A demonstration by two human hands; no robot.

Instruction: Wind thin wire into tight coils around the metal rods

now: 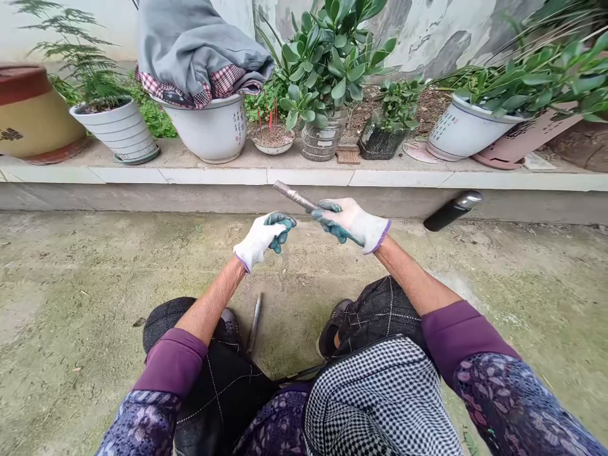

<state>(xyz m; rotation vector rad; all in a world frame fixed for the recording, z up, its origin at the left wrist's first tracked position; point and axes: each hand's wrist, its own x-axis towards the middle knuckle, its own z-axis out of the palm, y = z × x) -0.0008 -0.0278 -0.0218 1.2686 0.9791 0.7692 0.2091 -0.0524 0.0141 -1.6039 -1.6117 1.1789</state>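
My right hand (pixel 339 220), in a white glove with a green-coated palm, is closed round one end of a metal rod with a threaded section (pixel 295 196). The rod tilts up to the left, its far end bare. To the left is my left hand (pixel 266 237), gloved the same way, with its fingers curled together. Whatever may be inside those fingers is hidden. A small gap separates this hand from the rod. On the ground between my feet lies a second metal rod (pixel 255 323), also with ridges near its upper end.
A tiled ledge (pixel 213 175) runs across in front, bearing several potted plants and a white pot (pixel 204 130) topped with grey cloth (pixel 190 47). A black bottle (pixel 453 210) leans against the ledge at right. Mossy concrete ground (pixel 95 285) surrounds my feet.
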